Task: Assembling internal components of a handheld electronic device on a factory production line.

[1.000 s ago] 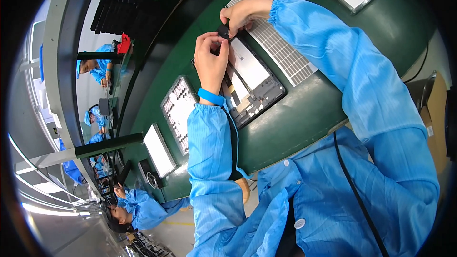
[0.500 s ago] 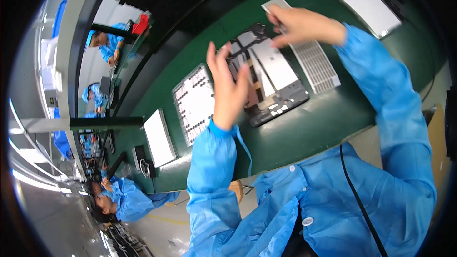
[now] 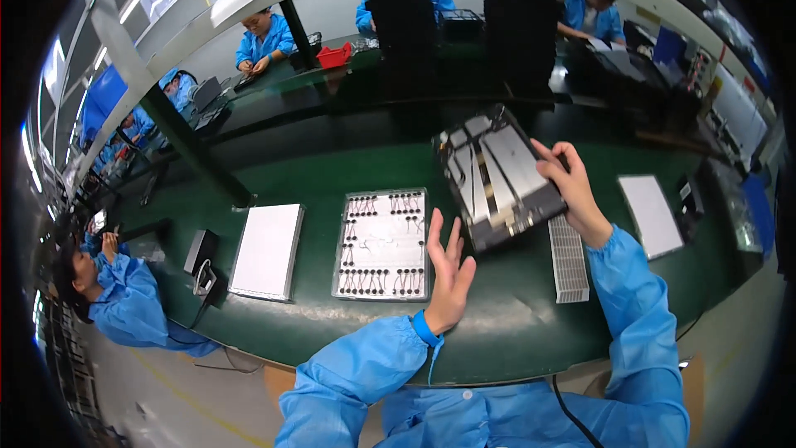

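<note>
My right hand (image 3: 578,192) grips an opened tablet (image 3: 502,172) by its right edge, thumb on the top face. The tablet is raised and tilted above the green bench, showing silver plates, black frame parts and a gold-coloured strip. My left hand (image 3: 449,284), wearing a blue wrist strap (image 3: 424,330), is open with fingers spread just below the tablet's left corner. It holds nothing. Beside its fingertips lies a clear tray (image 3: 380,250) with rows of small black wired parts on a white base. Under the tablet's right side, a pale slotted strip (image 3: 569,264) is partly hidden.
White sheets on flat trays lie left (image 3: 267,250) and right (image 3: 652,214) on the green bench (image 3: 489,325). A black box (image 3: 199,250) with a cable stands at the left. Frame posts rise behind. Several co-workers in blue sit around, one (image 3: 128,294) at the far left.
The view has turned and levelled. My right hand, earlier over the tablet's far end, now grips its right edge with the tablet raised. My left hand has come off the tablet's left side.
</note>
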The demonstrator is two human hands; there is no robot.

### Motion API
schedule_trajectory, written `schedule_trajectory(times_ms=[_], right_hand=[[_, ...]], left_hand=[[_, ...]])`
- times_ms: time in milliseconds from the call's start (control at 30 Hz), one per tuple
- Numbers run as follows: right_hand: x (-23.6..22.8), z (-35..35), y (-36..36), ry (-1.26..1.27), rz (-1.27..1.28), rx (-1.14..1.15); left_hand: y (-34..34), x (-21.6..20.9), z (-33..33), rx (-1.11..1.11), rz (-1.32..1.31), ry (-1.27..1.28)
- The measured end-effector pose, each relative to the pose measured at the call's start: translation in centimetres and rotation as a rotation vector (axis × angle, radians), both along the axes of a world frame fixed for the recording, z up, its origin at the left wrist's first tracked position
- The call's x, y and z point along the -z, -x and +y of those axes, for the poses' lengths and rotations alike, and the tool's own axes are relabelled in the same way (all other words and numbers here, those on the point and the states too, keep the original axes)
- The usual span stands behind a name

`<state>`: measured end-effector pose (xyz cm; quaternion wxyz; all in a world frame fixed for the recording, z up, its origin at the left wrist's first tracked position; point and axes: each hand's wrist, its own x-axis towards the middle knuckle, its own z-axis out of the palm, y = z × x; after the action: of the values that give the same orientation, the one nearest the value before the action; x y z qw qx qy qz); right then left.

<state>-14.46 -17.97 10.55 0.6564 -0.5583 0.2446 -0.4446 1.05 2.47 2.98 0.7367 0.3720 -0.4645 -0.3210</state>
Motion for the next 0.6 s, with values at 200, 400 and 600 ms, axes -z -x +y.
schedule_trajectory(times_ms=[200,400,600], right_hand=[[4.4,-12.3,-12.5,0.052,0.088,0.301],[12.5,-16.4,-20.3,0.258,0.294,0.428],[7.6,-11.9,-16.5,0.618,0.505,0.26]], left_hand=[[1.2,1.5,-0.3,0.135,-0.094,-0.037],[1.5,1.7,-0.7,0.215,-0.104,-0.074],[0.6,1.7,0.5,0.309,-0.147,-0.149]])
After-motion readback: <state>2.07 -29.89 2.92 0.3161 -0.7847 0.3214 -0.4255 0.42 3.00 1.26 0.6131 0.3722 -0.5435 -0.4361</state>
